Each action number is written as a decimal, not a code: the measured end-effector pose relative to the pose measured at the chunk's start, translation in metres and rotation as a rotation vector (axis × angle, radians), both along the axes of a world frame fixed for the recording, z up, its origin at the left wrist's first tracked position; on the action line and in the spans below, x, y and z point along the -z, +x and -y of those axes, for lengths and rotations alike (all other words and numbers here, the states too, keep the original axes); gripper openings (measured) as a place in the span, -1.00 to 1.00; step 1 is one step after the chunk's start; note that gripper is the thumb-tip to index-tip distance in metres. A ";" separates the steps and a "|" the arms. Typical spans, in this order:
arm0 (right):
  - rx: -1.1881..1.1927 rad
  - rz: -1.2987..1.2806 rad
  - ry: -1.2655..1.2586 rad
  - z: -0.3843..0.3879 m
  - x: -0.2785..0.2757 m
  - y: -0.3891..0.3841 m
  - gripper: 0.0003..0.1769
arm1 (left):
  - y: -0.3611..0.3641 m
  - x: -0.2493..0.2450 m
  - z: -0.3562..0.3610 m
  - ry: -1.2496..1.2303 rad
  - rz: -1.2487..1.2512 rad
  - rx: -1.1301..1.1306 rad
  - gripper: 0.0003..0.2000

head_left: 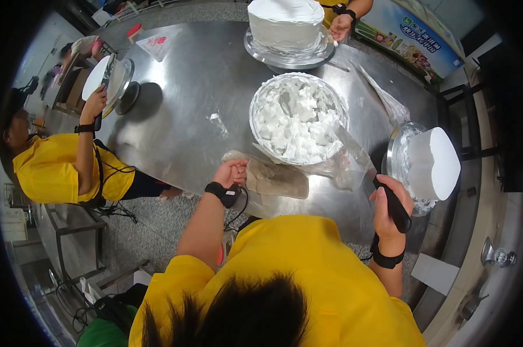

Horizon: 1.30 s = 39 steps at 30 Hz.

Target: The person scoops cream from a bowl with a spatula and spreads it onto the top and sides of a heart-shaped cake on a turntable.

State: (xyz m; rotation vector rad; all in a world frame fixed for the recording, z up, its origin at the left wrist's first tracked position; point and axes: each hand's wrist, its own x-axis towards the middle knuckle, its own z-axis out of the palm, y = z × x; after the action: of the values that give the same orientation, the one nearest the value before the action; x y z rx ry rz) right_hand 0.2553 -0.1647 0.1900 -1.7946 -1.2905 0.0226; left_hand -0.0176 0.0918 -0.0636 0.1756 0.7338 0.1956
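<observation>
My right hand grips the black handle of an icing spatula. The blade reaches up and left to the right rim of a large bowl filled with white cream. My left hand, its fingers curled in, rests by the table's front edge beside a folded beige cloth. Right of the spatula stands a white-frosted cake on a metal turntable, with cream smeared around its base.
Across the steel table, another white cake sits on a turntable near a person's hand. A co-worker at left holds a spatula at a cake. A piping bag lies at right.
</observation>
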 end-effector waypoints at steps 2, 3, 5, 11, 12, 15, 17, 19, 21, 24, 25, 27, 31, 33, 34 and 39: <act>0.004 -0.056 -0.005 0.000 -0.003 0.000 -0.80 | 0.003 0.002 -0.002 -0.015 -0.016 0.009 -0.83; 0.005 -0.053 -0.006 -0.001 -0.002 0.000 -0.80 | 0.003 0.001 -0.001 -0.009 -0.050 0.016 -0.83; 0.009 -0.045 0.019 0.000 0.001 0.002 -0.80 | 0.001 0.000 0.001 -0.001 -0.084 0.028 -0.83; 0.029 -0.105 0.017 -0.002 0.000 0.003 -0.80 | -0.004 -0.012 0.009 -0.152 -0.047 -0.124 -0.87; 0.033 -0.101 0.017 -0.003 0.000 0.003 -0.80 | -0.006 -0.006 0.010 -0.152 -0.044 -0.119 -0.87; 0.044 -0.114 0.016 -0.004 0.001 0.006 -0.81 | -0.012 0.018 0.011 -0.260 0.221 -0.178 -0.87; 0.029 -0.023 0.031 -0.005 0.003 0.009 -0.82 | -0.009 0.027 0.013 -0.382 0.416 -0.414 -0.85; 0.032 -0.024 0.027 -0.006 0.001 0.010 -0.82 | 0.000 0.014 0.015 -0.272 0.396 -0.483 -0.86; 0.030 -0.027 0.025 -0.006 0.000 0.010 -0.82 | 0.006 -0.003 0.013 -0.158 0.375 -0.556 -0.87; 0.025 -0.018 0.029 -0.007 -0.002 0.011 -0.82 | 0.022 -0.043 0.011 0.177 0.257 -0.503 -0.85; 0.030 -0.019 0.022 -0.007 -0.002 0.011 -0.83 | 0.034 -0.066 0.016 0.364 0.045 -0.421 -0.83; 0.034 -0.020 0.018 -0.009 -0.001 0.011 -0.83 | 0.050 -0.079 0.019 0.549 -0.170 -0.335 -0.81; 0.014 0.006 0.020 -0.012 -0.001 0.011 -0.82 | 0.065 -0.078 0.023 0.734 -0.265 -0.149 -0.77; 0.014 0.007 0.017 -0.013 -0.002 0.010 -0.82 | 0.068 -0.079 0.025 0.735 -0.254 -0.145 -0.77; 0.015 0.021 0.002 -0.014 -0.002 0.010 -0.82 | 0.069 -0.082 0.027 0.705 -0.227 -0.153 -0.76; 0.011 0.060 -0.028 -0.016 -0.009 0.001 -0.85 | 0.063 -0.085 0.028 0.632 -0.139 -0.192 -0.76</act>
State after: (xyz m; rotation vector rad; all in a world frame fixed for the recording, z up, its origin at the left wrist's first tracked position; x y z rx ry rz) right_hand 0.2568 -0.1489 0.1992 -1.8385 -1.3284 -0.0188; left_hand 0.0458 0.0639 0.0218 0.7270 0.8092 0.6025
